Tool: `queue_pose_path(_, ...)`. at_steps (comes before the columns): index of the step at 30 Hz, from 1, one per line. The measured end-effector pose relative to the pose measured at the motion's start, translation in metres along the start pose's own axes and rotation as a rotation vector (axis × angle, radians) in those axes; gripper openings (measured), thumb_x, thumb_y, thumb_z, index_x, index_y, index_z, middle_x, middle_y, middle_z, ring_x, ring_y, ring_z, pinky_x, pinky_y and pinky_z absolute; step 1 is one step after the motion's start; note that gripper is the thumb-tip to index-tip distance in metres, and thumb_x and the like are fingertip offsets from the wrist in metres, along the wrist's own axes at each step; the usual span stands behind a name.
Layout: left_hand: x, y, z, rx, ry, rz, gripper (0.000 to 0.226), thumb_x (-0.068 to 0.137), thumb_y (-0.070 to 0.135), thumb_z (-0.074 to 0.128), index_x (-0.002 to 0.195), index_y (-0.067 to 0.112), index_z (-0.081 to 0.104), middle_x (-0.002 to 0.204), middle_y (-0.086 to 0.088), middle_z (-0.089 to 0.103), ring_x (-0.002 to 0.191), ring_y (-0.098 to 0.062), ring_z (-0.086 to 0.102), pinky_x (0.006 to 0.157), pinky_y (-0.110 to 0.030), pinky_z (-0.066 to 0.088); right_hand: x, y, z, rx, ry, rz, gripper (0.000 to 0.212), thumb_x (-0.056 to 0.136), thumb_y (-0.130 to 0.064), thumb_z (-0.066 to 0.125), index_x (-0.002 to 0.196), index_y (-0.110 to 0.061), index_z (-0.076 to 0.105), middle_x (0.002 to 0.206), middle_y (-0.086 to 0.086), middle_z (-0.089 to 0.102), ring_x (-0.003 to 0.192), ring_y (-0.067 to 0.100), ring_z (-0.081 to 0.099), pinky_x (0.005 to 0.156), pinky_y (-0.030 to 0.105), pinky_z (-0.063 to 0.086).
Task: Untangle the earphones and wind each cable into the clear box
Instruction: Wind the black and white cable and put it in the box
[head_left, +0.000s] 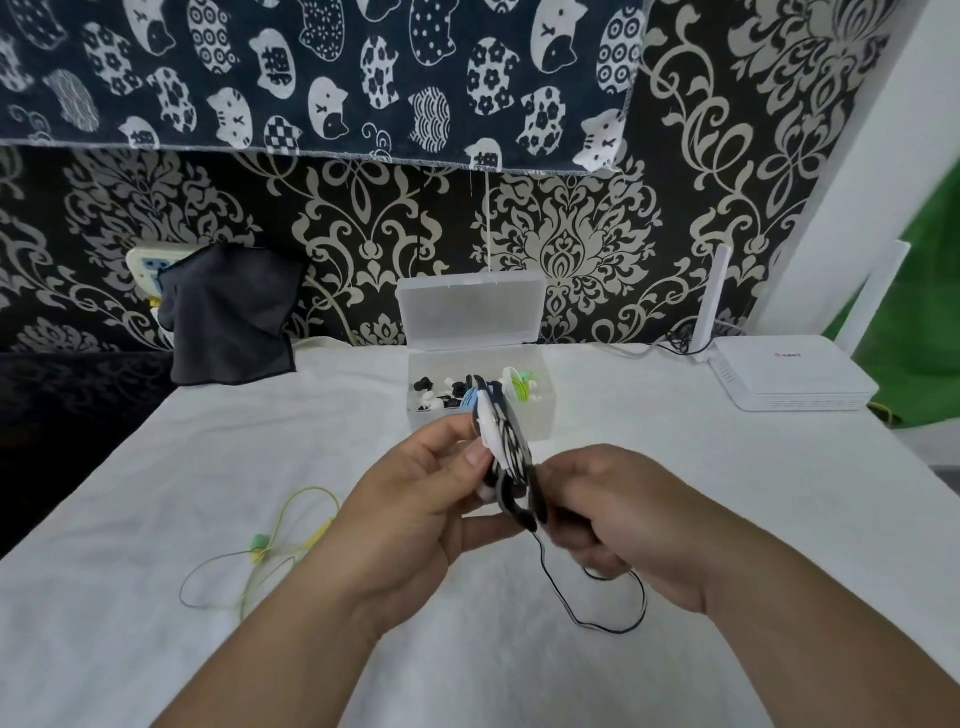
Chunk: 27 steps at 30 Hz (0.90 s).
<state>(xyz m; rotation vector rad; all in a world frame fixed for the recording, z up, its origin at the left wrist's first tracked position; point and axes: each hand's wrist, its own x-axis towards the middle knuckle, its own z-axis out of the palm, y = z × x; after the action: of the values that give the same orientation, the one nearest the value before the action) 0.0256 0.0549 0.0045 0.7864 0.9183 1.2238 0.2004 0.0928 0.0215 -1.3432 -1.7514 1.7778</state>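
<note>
Head view: both hands meet above the middle of the white-covered bench (753, 519), just in front of the clear box (543, 418). The left hand (415, 499) pinches a flat white winder (498, 436) between thumb and fingers (475, 457), holding it upright and edge-on to the camera. A black cable (613, 621) is wound round the winder in dark bands. The right hand (623, 519) is curled round the cable at the winder's lower end, its fingers clenched on the dark strand. From there the loose tail drops in a loop that rests on the bench under the right wrist.

The box stands open behind the hands, its lid (470, 312) tipped up against the patterned wall. Inside lie several wound earphones in black, white, blue and green; how many, I cannot tell. Another pair, the yellow-green earphones (291, 525), sprawls loose on the bench to the left of the left wrist, well apart from the box.

A white router (784, 376) sits at the far right of the bench with an antenna upright. A dark cloth (228, 317) hangs at the far left against the wall. A cat-print fabric (311, 78) hangs across the top.
</note>
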Motion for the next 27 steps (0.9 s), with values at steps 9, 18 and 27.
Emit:
queue_pose_path(9, 0.003, 0.004, -0.005, 0.019, 0.103, 0.012, 0.03, 0.081, 0.024, 0.062, 0.107, 0.011, 0.068, 0.1, -0.017, 0.066, 0.077, -0.019, 0.061, 0.071, -0.035, 0.06, -0.006, 0.001, 0.002, -0.11, -0.184, -0.03, 0.037, 0.105, -0.027, 0.044, 0.081, -0.012, 0.069, 0.057, -0.001, 0.042, 0.049, 0.014, 0.034, 0.051, 0.026, 0.026)
queue_pose_path(18, 0.005, -0.006, -0.009, 0.455, 0.227, 0.14, 0.012, 0.094, 0.006, 0.06, 0.09, 0.015, 0.066, 0.077, -0.003, 0.061, 0.066, -0.014, 0.061, 0.072, -0.042, 0.061, -0.01, -0.007, 0.0, -0.027, -0.2, -0.164, 0.03, 0.098, -0.023, 0.056, 0.075, -0.011, 0.071, 0.052, -0.003, 0.039, 0.047, 0.012, 0.032, 0.047, 0.02, 0.029)
queue_pose_path(27, 0.005, -0.009, -0.007, 0.65, 0.185, 0.082, 0.013, 0.089, 0.009, 0.067, 0.086, 0.021, 0.069, 0.084, -0.001, 0.064, 0.068, -0.017, 0.066, 0.061, -0.026, 0.056, -0.015, -0.015, -0.016, 0.118, 0.145, -0.311, 0.036, 0.097, -0.011, 0.052, 0.064, -0.01, 0.068, 0.053, 0.002, 0.028, 0.05, 0.014, 0.02, 0.044, 0.02, 0.018)
